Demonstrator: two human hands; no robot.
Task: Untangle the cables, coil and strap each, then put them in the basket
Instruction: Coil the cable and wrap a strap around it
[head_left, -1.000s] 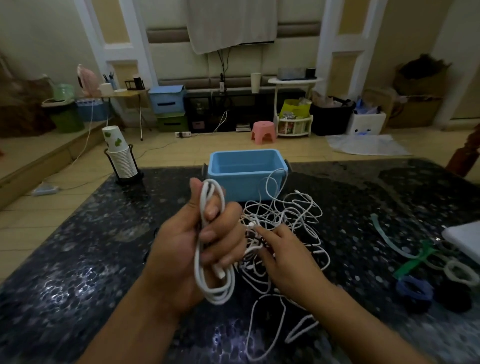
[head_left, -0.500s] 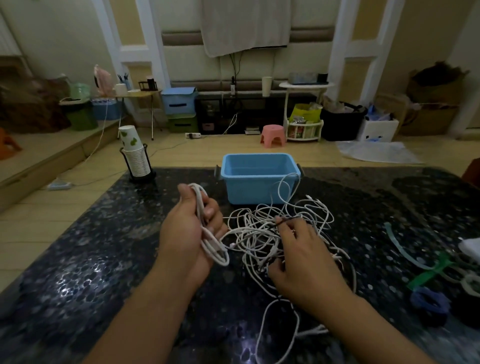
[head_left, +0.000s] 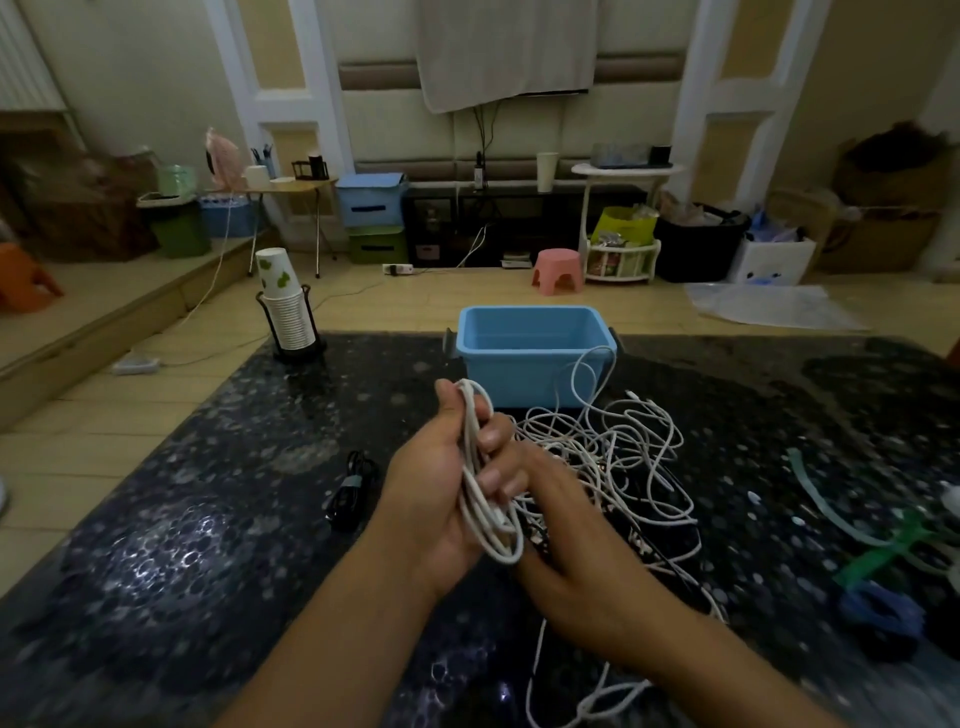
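- Clearly your left hand grips the white cable coil upright, keeping its loops together.
- Your right hand sits beneath it; its grip can't be told.
- Tangled cables lie before the basket.

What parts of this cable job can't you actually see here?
- Head view: right hand fingertips, hidden behind the left hand and its coiled white cable; its grip is unclear.
- Blue plastic basket floor, hidden by its front wall.
- Green and blue straps, blurred and cut off at the right edge.
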